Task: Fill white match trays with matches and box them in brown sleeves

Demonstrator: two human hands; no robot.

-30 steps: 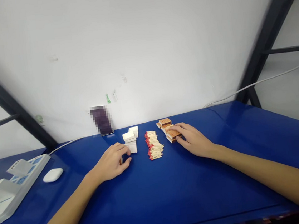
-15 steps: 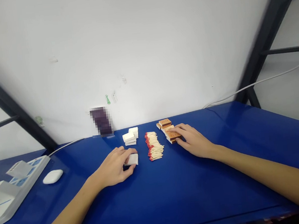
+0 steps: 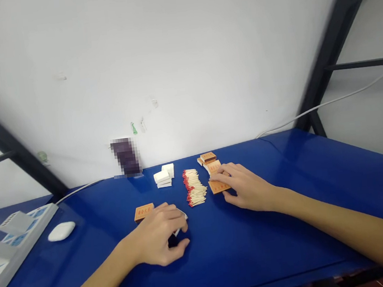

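Note:
My left hand (image 3: 160,237) is curled over a white matchbox tray (image 3: 181,218) on the blue table (image 3: 259,255), thumb and fingers closed on it; most of the tray is hidden. An orange matchbox sleeve (image 3: 144,211) lies just behind that hand. My right hand (image 3: 247,188) pinches another orange sleeve (image 3: 219,186) beside the pile of red-tipped matches (image 3: 193,187). More orange sleeves (image 3: 209,160) are stacked behind it. A small stack of white trays (image 3: 164,176) sits left of the matches.
A white power strip with plugs (image 3: 6,250) and a white oval case (image 3: 61,231) lie at the left. A blurred dark object (image 3: 126,158) leans on the white wall. Black frame struts stand at both sides, with a white cable (image 3: 328,102) at the right.
My left hand has drawn a white tray toward me, uncovering an orange sleeve on the table. My right hand has pulled one orange sleeve off the stack toward me.

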